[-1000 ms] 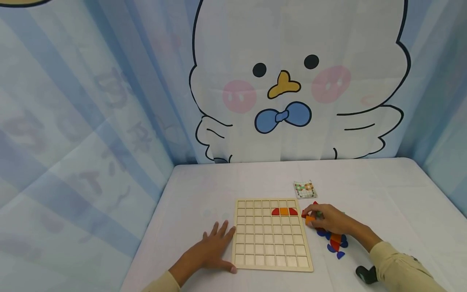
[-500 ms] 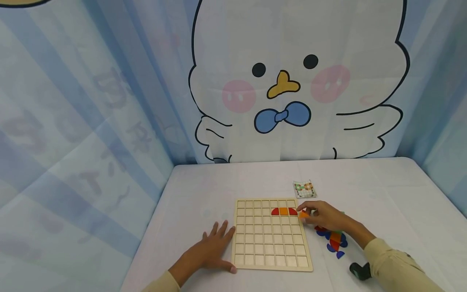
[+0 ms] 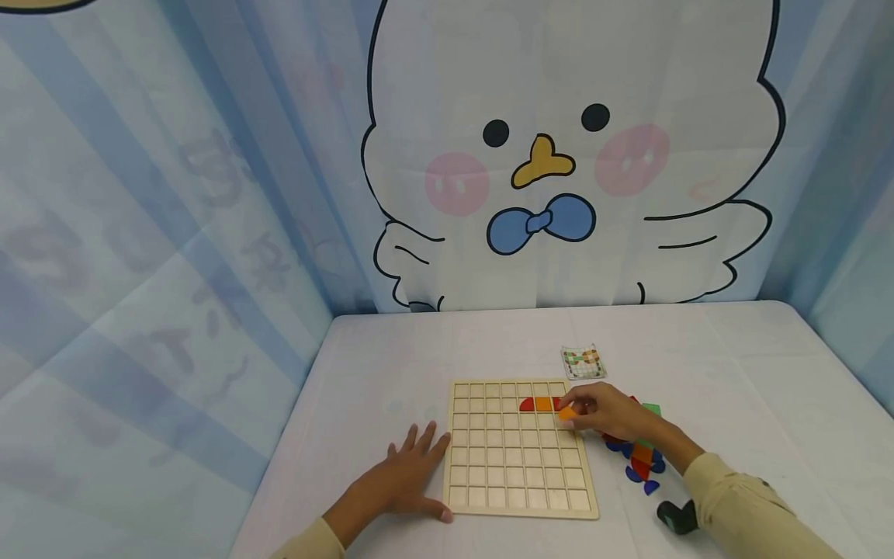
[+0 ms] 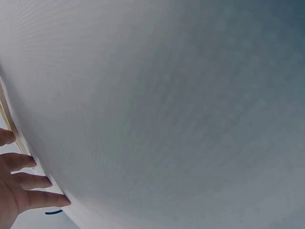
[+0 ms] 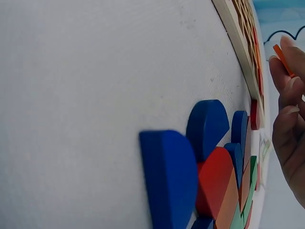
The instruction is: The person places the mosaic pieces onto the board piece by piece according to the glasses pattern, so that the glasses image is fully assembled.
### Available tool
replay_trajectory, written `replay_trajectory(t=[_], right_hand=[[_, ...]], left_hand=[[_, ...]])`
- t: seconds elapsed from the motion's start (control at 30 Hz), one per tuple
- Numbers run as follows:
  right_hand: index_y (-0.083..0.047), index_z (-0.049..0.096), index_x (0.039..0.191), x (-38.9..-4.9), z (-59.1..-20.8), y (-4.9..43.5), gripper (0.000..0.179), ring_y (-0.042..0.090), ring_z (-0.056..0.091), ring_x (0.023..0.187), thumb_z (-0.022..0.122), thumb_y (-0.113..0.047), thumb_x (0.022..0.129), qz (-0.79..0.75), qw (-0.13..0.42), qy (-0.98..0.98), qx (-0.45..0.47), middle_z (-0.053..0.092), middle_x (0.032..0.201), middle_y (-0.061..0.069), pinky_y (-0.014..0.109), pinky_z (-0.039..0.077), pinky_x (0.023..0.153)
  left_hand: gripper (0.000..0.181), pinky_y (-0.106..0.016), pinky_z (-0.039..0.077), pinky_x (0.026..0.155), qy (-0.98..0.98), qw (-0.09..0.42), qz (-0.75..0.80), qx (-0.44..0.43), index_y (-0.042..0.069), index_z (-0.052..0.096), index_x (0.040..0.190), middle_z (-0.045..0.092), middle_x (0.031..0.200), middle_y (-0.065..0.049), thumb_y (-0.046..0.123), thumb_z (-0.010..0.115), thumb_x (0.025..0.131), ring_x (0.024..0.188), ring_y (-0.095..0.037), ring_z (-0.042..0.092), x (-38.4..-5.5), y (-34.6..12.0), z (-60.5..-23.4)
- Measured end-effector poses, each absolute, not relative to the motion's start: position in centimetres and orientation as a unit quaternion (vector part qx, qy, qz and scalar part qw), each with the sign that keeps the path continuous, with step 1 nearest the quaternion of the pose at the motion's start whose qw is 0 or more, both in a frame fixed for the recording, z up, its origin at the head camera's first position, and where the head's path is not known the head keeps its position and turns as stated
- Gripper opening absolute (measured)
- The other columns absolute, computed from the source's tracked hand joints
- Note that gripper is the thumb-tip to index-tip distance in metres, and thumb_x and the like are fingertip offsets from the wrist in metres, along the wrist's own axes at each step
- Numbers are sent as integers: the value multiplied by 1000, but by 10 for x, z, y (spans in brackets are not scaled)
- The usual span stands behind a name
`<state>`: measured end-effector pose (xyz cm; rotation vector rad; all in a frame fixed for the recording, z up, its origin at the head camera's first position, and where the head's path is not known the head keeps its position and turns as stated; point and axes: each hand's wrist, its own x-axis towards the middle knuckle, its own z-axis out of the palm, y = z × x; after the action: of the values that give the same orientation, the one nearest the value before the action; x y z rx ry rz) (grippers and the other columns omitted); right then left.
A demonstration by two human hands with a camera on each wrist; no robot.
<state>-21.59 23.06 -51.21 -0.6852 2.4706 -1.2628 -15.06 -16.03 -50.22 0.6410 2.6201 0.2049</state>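
My right hand [image 3: 604, 410] pinches an orange block [image 3: 567, 413] between thumb and fingers over the right edge of a wooden grid board [image 3: 517, 466]; the thin orange block [image 5: 283, 59] shows edge-on in the right wrist view. In the board's second row, a red quarter-round block [image 3: 527, 404], an orange square block [image 3: 543, 404] and another red block [image 3: 556, 403], partly behind my fingertips, lie side by side. My left hand [image 3: 412, 477], fingers spread, rests at the board's left edge. In the left wrist view the left hand [image 4: 19, 186] reaches along that edge.
Right of the board lies a pile of blue, red, orange and green blocks, with a blue block [image 5: 167, 176] nearest the right wrist camera. A small printed pattern card [image 3: 583, 362] lies beyond the board. A dark object [image 3: 676, 517] is at the right sleeve. A patterned curtain [image 3: 545, 78] stands behind.
My right hand has lifted the orange block from the pile's edge and carried it left to over the board's right edge. My left hand has stayed in place.
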Motion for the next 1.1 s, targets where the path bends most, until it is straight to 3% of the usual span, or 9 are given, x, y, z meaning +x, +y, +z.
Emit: replay_trajectory(t=[0.57,1.1], right_hand=[[3,66,121,-220,-515,221,36,7,54,60,74,-16,92,-467,200,823,-256,61,92,7,22,50,54],[-2,69,116,-220,-519,205,32,6,52,70,75,-18,90,-437,148,854,-240,59,86,1,20,45,59]], left_hand=[[121,-74,33,106,947,220,65,226,19,23,161,15,167,-19,80,69,67,150,-51,16,-152,-159,-502],[119,-75,34,104,946,214,67,236,17,25,161,16,167,-21,78,70,69,150,-53,17,-150,-160,-500]])
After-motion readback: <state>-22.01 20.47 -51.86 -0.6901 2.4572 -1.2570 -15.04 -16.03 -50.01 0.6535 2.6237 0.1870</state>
